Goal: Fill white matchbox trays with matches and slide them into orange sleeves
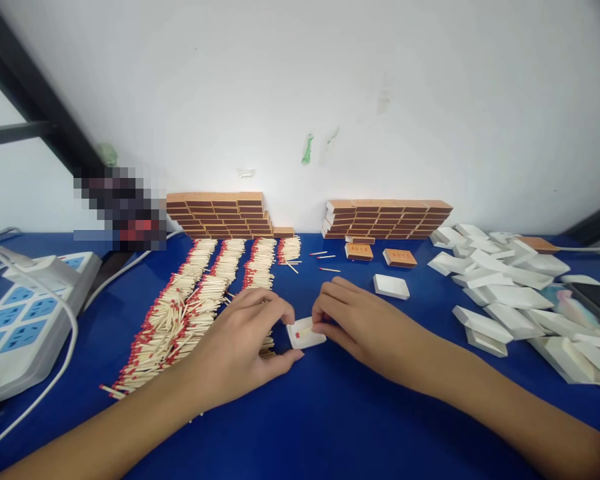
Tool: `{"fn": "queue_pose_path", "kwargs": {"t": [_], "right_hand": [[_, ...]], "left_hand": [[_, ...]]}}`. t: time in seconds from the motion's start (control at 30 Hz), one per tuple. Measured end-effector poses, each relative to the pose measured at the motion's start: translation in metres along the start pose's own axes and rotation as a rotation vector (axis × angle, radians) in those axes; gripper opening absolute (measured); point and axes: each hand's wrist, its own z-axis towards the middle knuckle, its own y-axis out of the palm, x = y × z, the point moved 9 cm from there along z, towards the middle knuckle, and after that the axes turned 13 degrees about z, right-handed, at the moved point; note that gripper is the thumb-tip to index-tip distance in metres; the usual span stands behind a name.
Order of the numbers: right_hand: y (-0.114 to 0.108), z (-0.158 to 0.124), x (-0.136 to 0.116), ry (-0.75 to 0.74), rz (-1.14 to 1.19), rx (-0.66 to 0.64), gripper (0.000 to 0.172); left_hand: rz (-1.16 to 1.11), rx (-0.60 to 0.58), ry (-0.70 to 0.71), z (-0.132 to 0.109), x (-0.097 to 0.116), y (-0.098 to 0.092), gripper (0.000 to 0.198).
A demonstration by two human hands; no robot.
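A small white matchbox tray (306,341) lies on the blue table in front of me. My left hand (260,333) steadies its left end between thumb and fingers. A few red-tipped matches (303,333) lie in the tray, heads to the left. Their other ends meet the pinched fingertips of my right hand (340,317), which covers the tray's right end. Left of the tray, loose matches (210,293) lie in long rows, partly hidden by my left hand. Just beyond my right hand is another white tray (391,287).
Brown matchboxes are stacked against the wall in a left stack (220,217) and a right stack (387,220). Orange-topped matchboxes (400,258) lie before the right stack. White trays (510,297) are heaped at right, near a dark phone-like object (597,300). A power strip (25,320) with cables sits at left.
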Motion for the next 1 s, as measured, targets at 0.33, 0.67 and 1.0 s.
{"fn": "queue_pose_path", "kwargs": {"t": [0.33,0.67,1.0], "right_hand": [[-0.046,0.01,0.102,0.158,-0.061,0.268,0.012],[-0.043,0.028,0.12,0.122,-0.262,0.258,0.015],[-0.039,0.026,0.089,0.097,-0.213,0.195,0.017]], "left_hand": [[0.018,0.016,0.023,0.0,0.002,-0.003,0.03],[0.033,0.018,0.043,-0.001,0.004,-0.003,0.033],[0.104,0.04,-0.002,0.001,-0.006,-0.002,0.047]]}}
